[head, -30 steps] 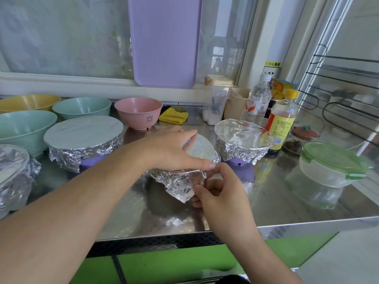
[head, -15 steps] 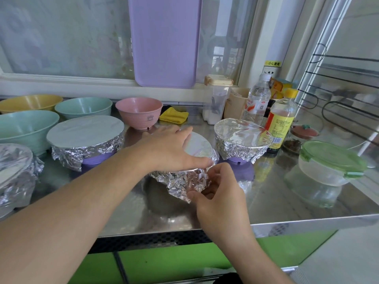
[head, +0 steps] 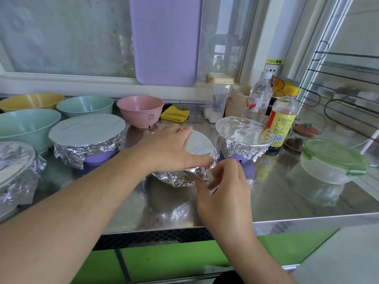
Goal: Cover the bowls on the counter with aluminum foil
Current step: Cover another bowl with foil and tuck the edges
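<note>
A small foil-covered bowl (head: pixel 200 146) sits mid-counter in front of me. My left hand (head: pixel 170 148) lies flat on its foil top, fingers straight, thumb along the near rim. My right hand (head: pixel 223 187) pinches the crumpled foil skirt (head: pixel 184 178) at the bowl's near right side. Three more bowls wear foil: a wide purple one (head: pixel 87 132) at left, one (head: pixel 243 136) at right, and one (head: pixel 16 167) at the far left edge. Uncovered bowls stand behind: pink (head: pixel 140 110), two green (head: pixel 85 105) (head: pixel 26 126), yellow (head: pixel 30 100).
Bottles (head: pixel 282 117) (head: pixel 259 97), jars and a yellow cloth (head: pixel 174 113) line the back right. A green-lidded clear container (head: pixel 334 160) stands at right. A purple cutting board (head: pixel 166 39) leans on the window. The steel counter's front edge (head: pixel 287 222) runs just beneath my right wrist.
My right hand has shifted slightly right along the bowl's near side, working the foil skirt. My left hand stays pressed on the foil top.
</note>
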Motion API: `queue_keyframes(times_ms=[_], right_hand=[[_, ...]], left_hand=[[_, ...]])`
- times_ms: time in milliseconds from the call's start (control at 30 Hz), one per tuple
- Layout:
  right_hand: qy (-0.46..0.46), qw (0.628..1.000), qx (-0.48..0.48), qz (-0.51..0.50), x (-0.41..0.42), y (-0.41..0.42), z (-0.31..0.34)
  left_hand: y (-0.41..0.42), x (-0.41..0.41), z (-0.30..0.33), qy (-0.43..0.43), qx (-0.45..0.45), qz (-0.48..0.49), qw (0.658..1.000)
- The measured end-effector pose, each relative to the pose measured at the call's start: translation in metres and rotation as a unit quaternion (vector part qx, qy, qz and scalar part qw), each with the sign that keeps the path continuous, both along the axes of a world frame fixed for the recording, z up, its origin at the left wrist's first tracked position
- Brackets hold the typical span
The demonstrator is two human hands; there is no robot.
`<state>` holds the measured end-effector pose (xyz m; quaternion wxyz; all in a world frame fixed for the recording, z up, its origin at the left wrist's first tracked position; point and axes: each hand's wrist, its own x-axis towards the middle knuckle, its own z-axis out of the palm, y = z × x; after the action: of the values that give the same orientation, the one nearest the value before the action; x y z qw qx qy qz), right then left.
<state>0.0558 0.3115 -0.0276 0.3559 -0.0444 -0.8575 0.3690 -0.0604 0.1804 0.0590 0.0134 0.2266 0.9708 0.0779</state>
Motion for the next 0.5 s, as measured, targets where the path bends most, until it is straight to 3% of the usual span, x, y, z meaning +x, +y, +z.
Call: queue_keyframes(times_ms=[133, 333, 500], right_hand=[[0.023, 0.996, 0.089, -0.001, 0.006, -0.011, 0.000], [0.044, 0.997, 0.062, -0.002, -0.006, -0.008, -0.004], [0.080, 0.992, 0.095, 0.007, -0.007, -0.005, -0.007]], left_hand=[[0.000, -0.002, -0.001, 0.005, 0.001, -0.001, 1.000], [-0.001, -0.003, -0.003, 0.009, 0.005, -0.003, 1.000], [-0.001, -0.004, -0.004, 0.018, 0.003, -0.008, 1.000]])
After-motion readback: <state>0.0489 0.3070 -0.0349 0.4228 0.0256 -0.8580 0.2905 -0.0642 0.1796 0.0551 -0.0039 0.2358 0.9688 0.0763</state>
